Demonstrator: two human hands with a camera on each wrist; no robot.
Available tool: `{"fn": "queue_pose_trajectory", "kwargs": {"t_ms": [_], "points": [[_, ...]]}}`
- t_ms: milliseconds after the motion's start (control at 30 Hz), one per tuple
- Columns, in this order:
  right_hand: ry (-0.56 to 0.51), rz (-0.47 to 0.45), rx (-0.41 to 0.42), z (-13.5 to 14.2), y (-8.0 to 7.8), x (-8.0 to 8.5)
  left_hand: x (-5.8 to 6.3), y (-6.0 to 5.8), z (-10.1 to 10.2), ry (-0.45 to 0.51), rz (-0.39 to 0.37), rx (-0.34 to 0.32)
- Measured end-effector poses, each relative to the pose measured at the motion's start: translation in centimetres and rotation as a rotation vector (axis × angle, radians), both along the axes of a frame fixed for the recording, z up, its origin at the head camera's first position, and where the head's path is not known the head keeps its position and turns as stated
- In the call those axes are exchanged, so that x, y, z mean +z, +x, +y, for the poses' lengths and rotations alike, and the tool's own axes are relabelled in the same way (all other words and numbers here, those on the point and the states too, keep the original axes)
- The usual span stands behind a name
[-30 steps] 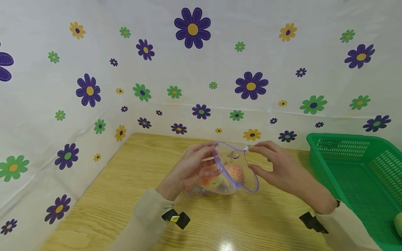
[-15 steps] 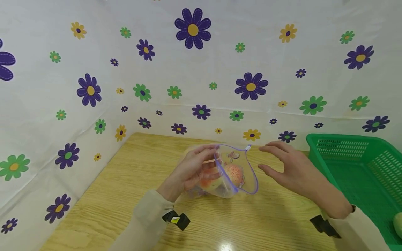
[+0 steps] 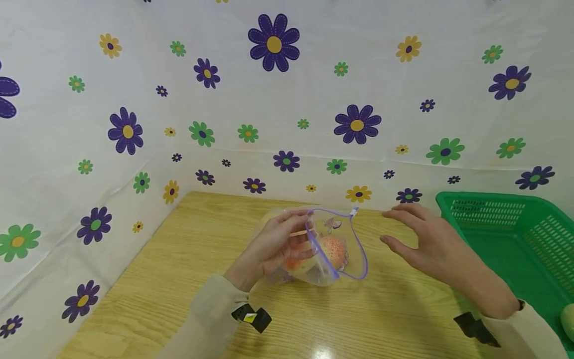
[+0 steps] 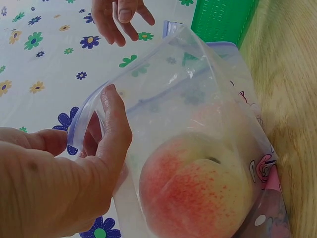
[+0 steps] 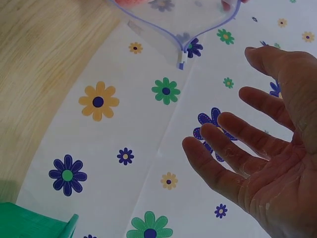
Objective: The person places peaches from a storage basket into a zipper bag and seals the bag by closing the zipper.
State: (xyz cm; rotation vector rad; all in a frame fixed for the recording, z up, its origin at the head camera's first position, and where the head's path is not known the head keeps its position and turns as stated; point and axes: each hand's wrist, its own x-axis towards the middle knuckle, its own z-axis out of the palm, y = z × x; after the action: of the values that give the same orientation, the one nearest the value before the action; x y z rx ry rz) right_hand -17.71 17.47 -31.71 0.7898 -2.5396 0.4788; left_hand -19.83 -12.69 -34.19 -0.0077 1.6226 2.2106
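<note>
My left hand (image 3: 271, 244) holds a clear zip bag (image 3: 356, 262) by its purple-edged rim, the thumb outside and fingers inside the mouth, as the left wrist view shows. The bag lies on its side with its mouth spread toward the right. Inside are a red-and-yellow peach (image 4: 193, 193) and a second speckled peach (image 3: 333, 251), seen through the plastic. A white slider (image 3: 354, 211) sits at the top corner of the zip. To the right of the mouth hovers my right hand (image 3: 432, 247), fingers spread and nothing in them, apart from the bag.
A green plastic basket (image 3: 450, 219) stands on the right of the wooden table (image 3: 323, 319), with a pale round thing (image 3: 568, 321) partly in view at the frame edge. A white flower-print cloth (image 3: 314, 99) forms the back and left sides.
My right hand has let go of the bag's slider corner and drawn back to the right. My left hand stays on the rim, and the bag's mouth has shifted slightly.
</note>
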Motion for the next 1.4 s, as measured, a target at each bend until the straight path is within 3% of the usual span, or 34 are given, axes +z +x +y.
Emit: {"fn": "queue_pose_trajectory", "kwargs": {"t_ms": [467, 667, 1400], "points": [[0.017, -0.02, -0.049, 1.5, 0.4, 0.4, -0.2, 0.0, 0.2, 0.003, -0.012, 0.008], [0.016, 0.029, -0.061, 2.2, 0.4, 0.4, -0.2, 0.0, 0.2, -0.004, -0.009, 0.009], [0.004, 0.052, -0.115, 5.6, 0.7, 0.0, -0.5, 0.0, 0.3, -0.007, -0.013, 0.007]]}}
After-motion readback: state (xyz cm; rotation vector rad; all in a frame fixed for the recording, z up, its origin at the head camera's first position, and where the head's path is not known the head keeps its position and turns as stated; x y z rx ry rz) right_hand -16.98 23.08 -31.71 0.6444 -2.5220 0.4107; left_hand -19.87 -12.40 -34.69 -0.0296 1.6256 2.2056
